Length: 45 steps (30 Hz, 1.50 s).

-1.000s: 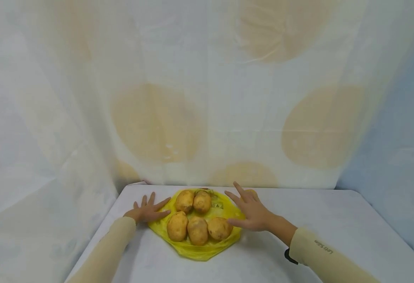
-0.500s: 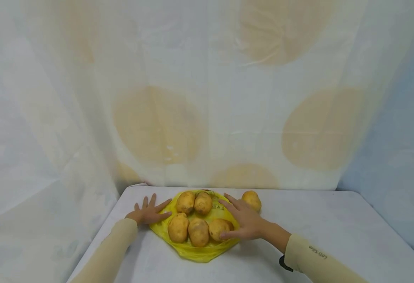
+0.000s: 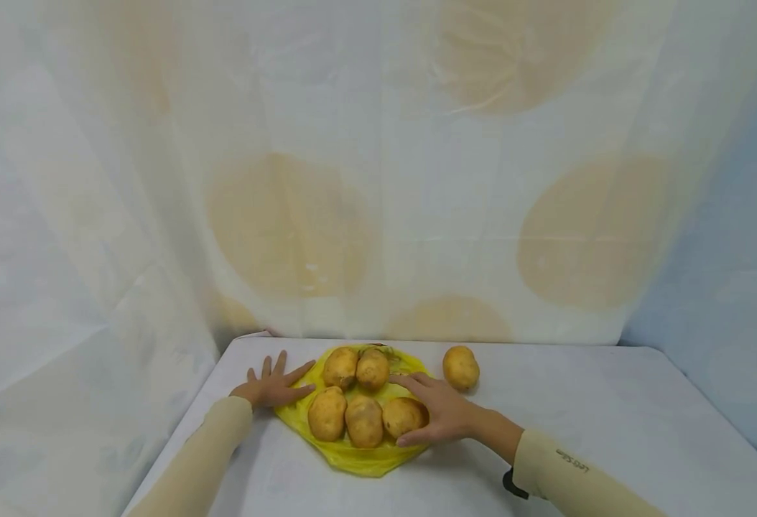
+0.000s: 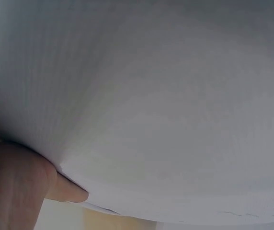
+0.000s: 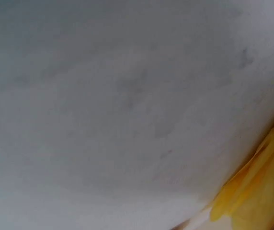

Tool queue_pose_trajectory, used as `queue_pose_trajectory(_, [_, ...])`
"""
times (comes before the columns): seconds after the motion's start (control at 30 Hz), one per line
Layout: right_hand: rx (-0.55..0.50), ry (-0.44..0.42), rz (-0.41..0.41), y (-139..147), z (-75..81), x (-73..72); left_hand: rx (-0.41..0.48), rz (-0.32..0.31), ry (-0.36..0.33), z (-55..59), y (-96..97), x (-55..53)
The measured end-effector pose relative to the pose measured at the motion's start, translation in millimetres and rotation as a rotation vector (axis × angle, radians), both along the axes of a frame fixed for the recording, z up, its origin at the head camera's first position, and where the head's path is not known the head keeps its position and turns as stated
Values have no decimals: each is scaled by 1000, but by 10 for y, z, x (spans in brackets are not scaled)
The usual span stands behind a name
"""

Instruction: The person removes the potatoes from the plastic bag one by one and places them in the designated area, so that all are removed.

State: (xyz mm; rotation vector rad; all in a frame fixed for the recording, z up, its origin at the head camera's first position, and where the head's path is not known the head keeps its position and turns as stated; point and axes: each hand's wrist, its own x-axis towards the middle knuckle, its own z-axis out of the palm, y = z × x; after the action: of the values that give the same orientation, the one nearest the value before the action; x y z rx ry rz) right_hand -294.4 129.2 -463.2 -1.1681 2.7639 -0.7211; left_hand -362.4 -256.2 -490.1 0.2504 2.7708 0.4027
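Observation:
Several potatoes lie on a spread yellow plastic bag (image 3: 359,459) in the head view, two at the back and three in a front row. My left hand (image 3: 275,388) lies palm down with spread fingers at the bag's left edge, thumb and forefinger over the plastic. Around the right side of the front-right potato (image 3: 403,417) reaches my right hand (image 3: 443,409), thumb near its front edge and fingers extended behind it. The front-middle potato (image 3: 363,422) sits beside that one. In the right wrist view, yellow plastic (image 5: 259,191) shows at the lower right.
One loose potato (image 3: 461,368) sits on the white-covered table (image 3: 566,409), off the bag, behind my right hand. A white curtain with tan circles (image 3: 378,179) hangs right behind the table, and pale sheets close in both sides.
My right hand has moved left and toward me, from beside the loose potato to around the front-right potato. The loose potato is uncovered now. My left hand has stayed in place.

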Motion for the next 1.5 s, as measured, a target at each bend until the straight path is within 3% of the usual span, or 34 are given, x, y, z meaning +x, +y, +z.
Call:
queue_pose_trajectory(0.17, [-36, -131, -12, -31, 3, 16, -18, 0, 15, 5, 2, 4])
queue_pose_trajectory(0.27, [-42, -159, -11, -39, -39, 8, -18, -3, 1, 48, 17, 25])
queue_pose_trajectory(0.43, [-41, -160, 3, -28, -149, -23, -8, 10, -15, -91, -41, -79])
queue_pose_trajectory(0.57, [-61, -189, 11, -32, -175, -40, 6, 13, -2, -133, -61, -100])
queue_pose_trajectory(0.87, [-125, -266, 7, -14, -127, -42, 27, -12, 14, -11, -15, 11])
queue_pose_trajectory(1.23, [-212, -245, -75, 18, 34, -30, 8, -4, 15, 92, 35, 105])
queue_pose_trajectory(1.5, [-264, -231, -100, 62, 115, -18, -7, -6, 31, 89, 40, 108])
